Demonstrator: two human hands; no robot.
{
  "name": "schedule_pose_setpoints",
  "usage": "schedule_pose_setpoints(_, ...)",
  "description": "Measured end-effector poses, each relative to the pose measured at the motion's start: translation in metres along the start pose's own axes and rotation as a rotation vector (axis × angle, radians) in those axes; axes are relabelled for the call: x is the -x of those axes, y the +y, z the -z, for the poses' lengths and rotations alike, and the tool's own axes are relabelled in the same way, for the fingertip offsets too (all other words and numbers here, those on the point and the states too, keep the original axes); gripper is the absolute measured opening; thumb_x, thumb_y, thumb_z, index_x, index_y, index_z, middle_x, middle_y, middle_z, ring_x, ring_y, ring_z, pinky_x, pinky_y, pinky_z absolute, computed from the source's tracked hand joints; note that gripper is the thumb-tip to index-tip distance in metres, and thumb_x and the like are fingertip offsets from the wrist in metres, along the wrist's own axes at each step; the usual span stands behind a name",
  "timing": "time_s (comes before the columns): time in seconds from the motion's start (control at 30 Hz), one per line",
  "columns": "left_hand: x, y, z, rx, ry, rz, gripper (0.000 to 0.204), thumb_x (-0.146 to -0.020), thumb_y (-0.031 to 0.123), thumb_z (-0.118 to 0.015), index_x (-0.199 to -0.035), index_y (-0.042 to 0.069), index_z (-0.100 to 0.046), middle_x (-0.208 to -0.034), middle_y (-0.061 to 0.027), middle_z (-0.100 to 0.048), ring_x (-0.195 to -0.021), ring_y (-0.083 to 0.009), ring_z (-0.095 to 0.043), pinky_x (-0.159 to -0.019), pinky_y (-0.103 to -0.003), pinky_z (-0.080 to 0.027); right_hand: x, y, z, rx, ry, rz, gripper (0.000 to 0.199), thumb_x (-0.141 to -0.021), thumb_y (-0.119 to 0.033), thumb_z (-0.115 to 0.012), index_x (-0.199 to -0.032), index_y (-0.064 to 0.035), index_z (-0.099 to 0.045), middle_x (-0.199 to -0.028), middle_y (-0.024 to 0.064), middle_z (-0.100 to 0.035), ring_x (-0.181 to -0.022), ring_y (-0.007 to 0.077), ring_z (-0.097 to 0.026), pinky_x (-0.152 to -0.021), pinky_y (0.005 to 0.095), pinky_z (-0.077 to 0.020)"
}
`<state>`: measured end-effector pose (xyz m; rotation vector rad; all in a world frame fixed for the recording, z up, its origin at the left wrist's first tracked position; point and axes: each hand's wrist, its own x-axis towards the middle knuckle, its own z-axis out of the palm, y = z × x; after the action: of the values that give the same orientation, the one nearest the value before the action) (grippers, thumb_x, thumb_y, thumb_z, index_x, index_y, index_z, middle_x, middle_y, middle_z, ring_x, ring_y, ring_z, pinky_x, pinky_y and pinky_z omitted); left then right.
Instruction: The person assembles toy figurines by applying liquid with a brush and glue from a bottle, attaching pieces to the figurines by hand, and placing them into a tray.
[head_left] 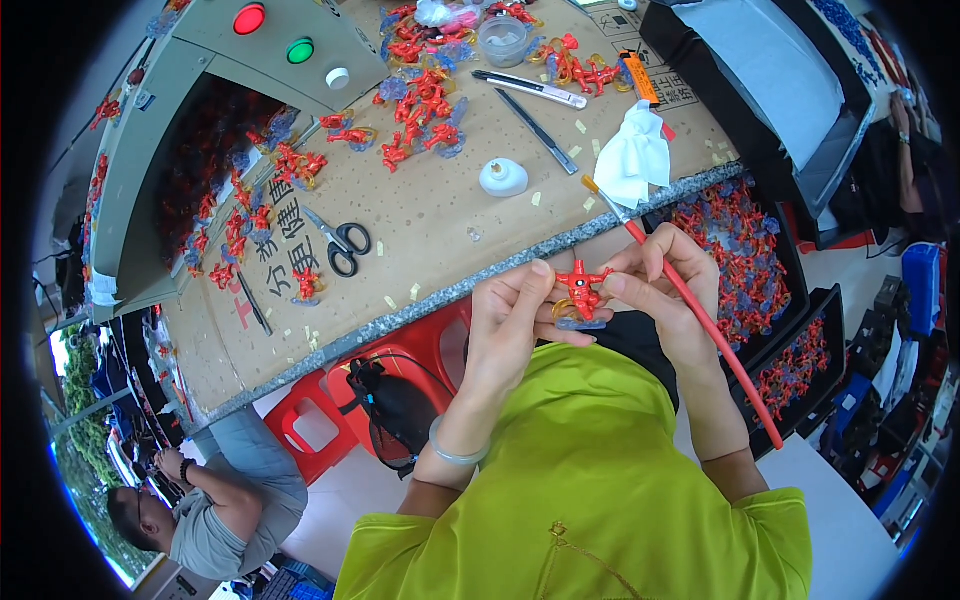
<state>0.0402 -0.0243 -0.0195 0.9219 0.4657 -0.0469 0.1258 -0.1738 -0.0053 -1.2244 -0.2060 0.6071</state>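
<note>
A small red toy figure (579, 284) with a clear bluish base is held in front of my chest, just past the table's near edge. My left hand (512, 318) pinches it from the left, thumb on top and fingers beneath. My right hand (672, 292) touches the figure's right arm with thumb and fingertip. That same hand grips a paintbrush (697, 308) with a long red handle, its bristles pointing up toward the table. Close to the bristles lies a crumpled white cloth (634, 158). A white squeeze bottle (503, 178) stands farther left.
Red figures (420, 115) lie heaped across the table (420, 235), some at a grey machine's opening (215, 150). Scissors (340, 245), a utility knife (528, 88) and an orange lighter (640, 78) lie there too. Black trays (785, 330) of figures sit right; another person (225, 500) sits left.
</note>
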Motion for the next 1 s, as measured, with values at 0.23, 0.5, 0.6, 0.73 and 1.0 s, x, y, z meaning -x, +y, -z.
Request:
schedule_pose_setpoints(0.23,-0.004,-0.011,0.004,0.088,-0.149,-0.112,0.038,-0.096,0.028,-0.048,-0.115,-0.005,-0.048,-0.11,-0.0194,-0.06,-0.097,-0.0308,-0.064,-0.077,-0.038,-0.057,-0.007,0.01,0.005,-0.048,0.08,0.149,0.027,-0.079,0.01,-0.064,-0.076,-0.0069,-0.042,-0.09,0.0154,-0.065,-0.081,0.0164,-0.064,-0.073,0.0287,-0.0541)
schedule_pose_setpoints(0.5,-0.003,-0.02,-0.005,0.289,-0.294,-0.035,0.043,-0.09,0.013,-0.059,-0.125,-0.001,-0.038,-0.115,-0.0164,-0.055,-0.1,-0.027,-0.062,-0.085,-0.035,-0.051,-0.008,0.027,0.016,-0.321,0.029,0.028,0.025,-0.083,0.004,-0.062,-0.078,-0.0083,-0.041,-0.097,0.0146,-0.066,-0.088,0.016,-0.063,-0.078,0.0279,-0.0509)
schedule_pose_setpoints(0.6,-0.002,-0.02,-0.003,0.193,-0.269,-0.054,0.043,-0.088,0.004,-0.059,-0.124,-0.001,-0.038,-0.112,-0.0146,-0.055,-0.1,-0.0261,-0.062,-0.082,-0.034,-0.053,-0.009,0.03,0.015,-0.071,0.037,0.113,0.024,-0.084,0.004,-0.062,-0.078,-0.0081,-0.042,-0.1,0.0167,-0.065,-0.094,0.0167,-0.062,-0.082,0.0287,-0.0497)
schedule_pose_setpoints(0.73,0.001,-0.022,-0.01,0.033,-0.098,-0.115,0.047,-0.081,-0.007,-0.061,-0.122,-0.001,-0.039,-0.103,-0.0108,-0.054,-0.093,-0.0173,-0.062,-0.078,-0.026,-0.052,-0.008,0.028,0.016,0.009,0.008,0.088,0.022,-0.084,0.005,-0.061,-0.079,-0.0076,-0.043,-0.104,0.02,-0.064,-0.1,0.0198,-0.061,-0.087,0.032,-0.049)
schedule_pose_setpoints(1.0,0.006,-0.025,-0.02,-0.213,0.009,-0.306,0.055,-0.072,-0.009,-0.069,-0.119,-0.001,-0.041,-0.097,-0.0078,-0.055,-0.087,-0.0105,-0.06,-0.076,-0.022,-0.051,-0.009,0.03,0.014,-0.065,-0.018,0.061,0.024,-0.081,0.012,-0.056,-0.077,-0.0057,-0.041,-0.106,0.0253,-0.062,-0.102,0.0231,-0.061,-0.09,0.0337,-0.0498)
